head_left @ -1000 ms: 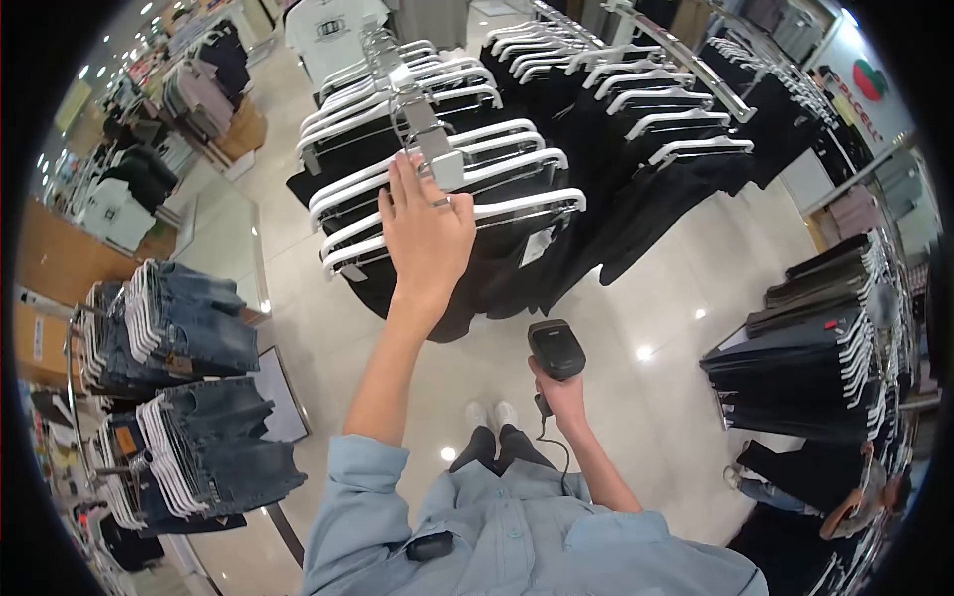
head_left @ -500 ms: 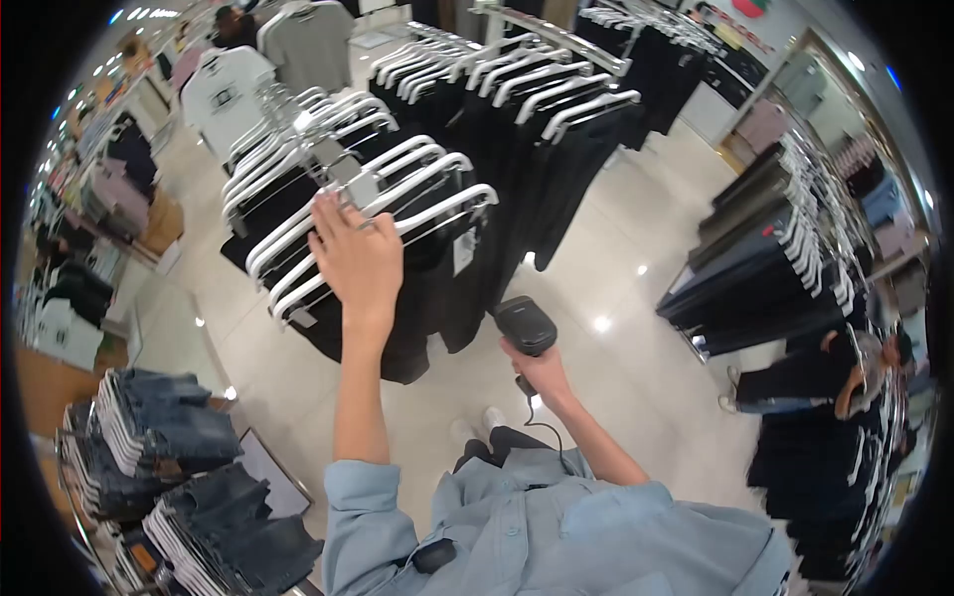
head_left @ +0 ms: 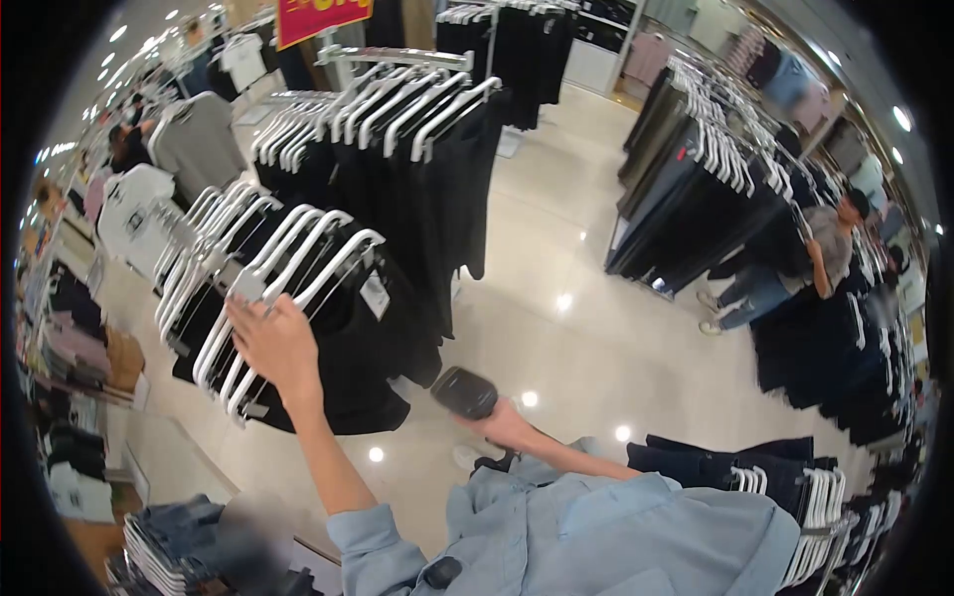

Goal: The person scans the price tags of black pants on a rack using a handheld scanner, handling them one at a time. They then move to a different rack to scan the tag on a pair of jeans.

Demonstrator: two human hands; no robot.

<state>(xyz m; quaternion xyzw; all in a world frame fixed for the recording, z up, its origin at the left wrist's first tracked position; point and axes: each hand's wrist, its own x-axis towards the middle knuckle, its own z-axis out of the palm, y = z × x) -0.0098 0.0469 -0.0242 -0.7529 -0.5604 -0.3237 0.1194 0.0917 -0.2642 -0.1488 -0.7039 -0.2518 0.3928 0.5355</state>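
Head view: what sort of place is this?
Most likely a clothing shop: dark garments hung on white hangers, a red sign overhead, and a handheld scanner in the right hand.

Here we have the left hand [head_left: 273, 343] up at the row of white hangers [head_left: 298, 248], fingertips in among them, though whether it grips one we can't make out. Black clothes [head_left: 368, 338] hang below, a white tag [head_left: 375, 295] dangling off the front piece. The right hand [head_left: 502, 425] sits lower, wrapped round a black scanner [head_left: 464, 392], just beside those clothes. We've got a shiny pale floor [head_left: 556, 328] underneath. Over on the right, another person [head_left: 825, 248] stands at a rack of dark garments [head_left: 696, 199], and stacked jeans [head_left: 179, 546] show blurred at bottom left.
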